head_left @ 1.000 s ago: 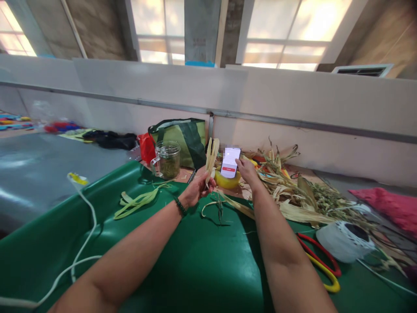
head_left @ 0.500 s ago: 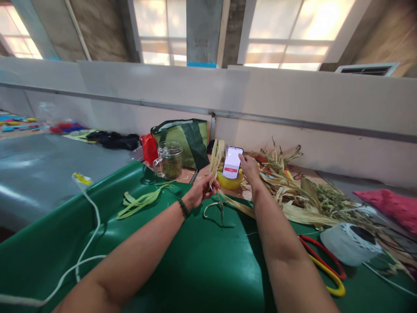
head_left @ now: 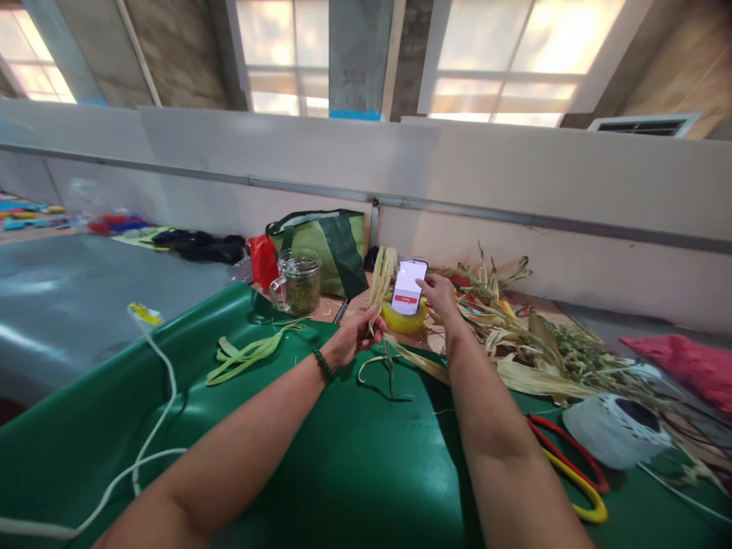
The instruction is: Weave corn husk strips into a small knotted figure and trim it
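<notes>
My left hand (head_left: 360,332), wearing a dark green bead bracelet (head_left: 323,364), is closed around a bundle of pale dried corn husk strips (head_left: 382,278) that stand upright from the fingers. Just right of them a phone (head_left: 407,290) with a lit screen leans at a yellow tape roll (head_left: 403,319). My right hand (head_left: 440,296) is closed at the phone's right edge, a digit lying over the screen; its other fingers are partly hidden. Below the hands, loose husk strips (head_left: 420,361) lie on the green mat (head_left: 366,457).
Green husk strips (head_left: 245,357) lie at left, near a glass mug (head_left: 300,282) and a green bag (head_left: 337,248). Dried husks (head_left: 515,351) are heaped at right. Scissors with red and yellow handles (head_left: 577,465) lie near a white-wrapped roll (head_left: 606,431). A white cord (head_left: 154,427) crosses the mat's left side.
My right hand's digit has moved slightly left and down, farther over the phone screen. My left hand still holds the husk strips, nearly unmoved.
</notes>
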`<state>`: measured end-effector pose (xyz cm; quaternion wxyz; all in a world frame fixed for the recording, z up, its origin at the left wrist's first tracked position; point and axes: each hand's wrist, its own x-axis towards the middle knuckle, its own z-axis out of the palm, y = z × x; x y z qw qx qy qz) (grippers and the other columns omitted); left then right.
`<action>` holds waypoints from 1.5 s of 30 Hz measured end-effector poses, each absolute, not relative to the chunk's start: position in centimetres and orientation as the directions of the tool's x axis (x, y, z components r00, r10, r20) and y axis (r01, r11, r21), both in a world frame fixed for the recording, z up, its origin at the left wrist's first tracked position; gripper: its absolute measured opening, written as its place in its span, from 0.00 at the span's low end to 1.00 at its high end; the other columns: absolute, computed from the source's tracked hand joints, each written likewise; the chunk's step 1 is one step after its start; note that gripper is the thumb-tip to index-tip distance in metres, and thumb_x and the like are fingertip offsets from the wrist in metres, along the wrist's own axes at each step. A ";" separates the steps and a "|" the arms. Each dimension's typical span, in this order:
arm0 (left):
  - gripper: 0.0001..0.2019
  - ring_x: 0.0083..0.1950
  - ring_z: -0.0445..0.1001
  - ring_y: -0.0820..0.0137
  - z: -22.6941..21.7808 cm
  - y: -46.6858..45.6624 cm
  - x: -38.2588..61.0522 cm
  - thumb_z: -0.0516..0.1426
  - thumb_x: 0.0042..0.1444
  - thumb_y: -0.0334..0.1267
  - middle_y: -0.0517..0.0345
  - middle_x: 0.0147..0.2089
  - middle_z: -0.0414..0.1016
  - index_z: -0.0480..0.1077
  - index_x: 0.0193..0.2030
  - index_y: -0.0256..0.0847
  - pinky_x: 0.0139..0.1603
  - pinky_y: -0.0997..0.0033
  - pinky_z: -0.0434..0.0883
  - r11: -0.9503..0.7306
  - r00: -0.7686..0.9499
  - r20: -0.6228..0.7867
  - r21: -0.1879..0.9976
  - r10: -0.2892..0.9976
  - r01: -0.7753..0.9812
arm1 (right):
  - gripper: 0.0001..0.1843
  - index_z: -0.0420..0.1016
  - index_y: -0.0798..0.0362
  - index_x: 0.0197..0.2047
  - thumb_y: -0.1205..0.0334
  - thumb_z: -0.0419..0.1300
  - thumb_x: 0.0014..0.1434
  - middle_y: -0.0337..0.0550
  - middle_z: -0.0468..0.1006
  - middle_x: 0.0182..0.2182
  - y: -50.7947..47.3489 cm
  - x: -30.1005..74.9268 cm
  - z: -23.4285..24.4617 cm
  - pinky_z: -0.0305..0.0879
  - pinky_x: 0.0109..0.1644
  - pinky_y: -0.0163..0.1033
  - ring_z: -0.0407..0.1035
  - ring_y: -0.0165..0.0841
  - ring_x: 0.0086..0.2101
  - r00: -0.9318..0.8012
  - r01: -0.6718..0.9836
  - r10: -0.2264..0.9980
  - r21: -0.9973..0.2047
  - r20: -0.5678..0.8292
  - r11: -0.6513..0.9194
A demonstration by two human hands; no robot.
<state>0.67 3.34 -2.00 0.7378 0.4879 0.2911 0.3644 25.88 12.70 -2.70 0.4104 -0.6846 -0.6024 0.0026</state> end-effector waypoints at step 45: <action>0.23 0.18 0.56 0.82 -1.9 3.4 0.6 0.56 0.55 0.55 0.59 0.20 0.65 0.70 0.25 0.33 0.16 0.81 0.44 0.243 0.565 -0.052 0.932 0.823 -0.268 | 0.30 0.79 0.59 0.37 0.47 0.42 0.65 0.52 0.80 0.29 13.3 25.9 -3.5 0.61 0.37 0.37 0.70 0.36 0.33 0.318 0.819 0.806 -0.573 0.500 0.033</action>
